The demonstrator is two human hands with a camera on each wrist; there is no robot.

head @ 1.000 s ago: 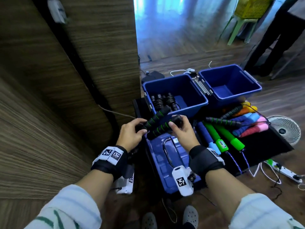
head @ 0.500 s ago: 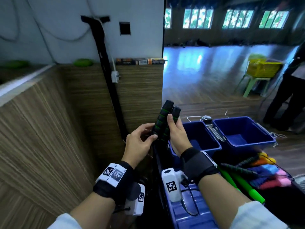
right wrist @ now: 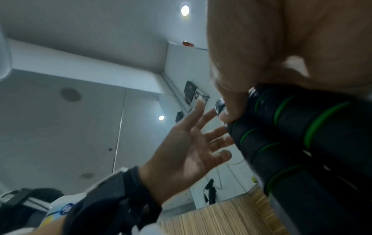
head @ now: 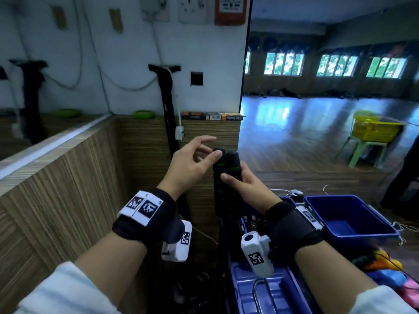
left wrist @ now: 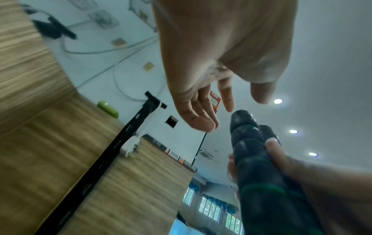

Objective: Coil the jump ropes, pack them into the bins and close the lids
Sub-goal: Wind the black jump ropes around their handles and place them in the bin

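Observation:
Two black jump rope handles with green rings (head: 226,171) (left wrist: 251,159) (right wrist: 292,135) stand upright side by side, raised in front of the wood-panelled wall. My right hand (head: 235,179) (left wrist: 302,174) (right wrist: 251,89) grips both, thumb across the front. My left hand (head: 204,152) (left wrist: 229,105) (right wrist: 209,138) hovers open just left of the handle tops, fingers spread. The rope drops away dark below the handles. Two open blue bins sit low right: the near bin (head: 247,220) is mostly hidden by my right wrist, the far bin (head: 349,214) looks empty.
A blue lid with a wire handle (head: 260,291) lies below my right wrist. Orange, blue and pink rope handles (head: 390,273) lie at the lower right edge. The panelled wall (head: 68,189) stands close on the left. A person's dark leg (head: 405,177) stands at far right.
The handles rose from over the bins to an upright hold in front of the wall. My left hand let go of them and opened; the right hand keeps its grip.

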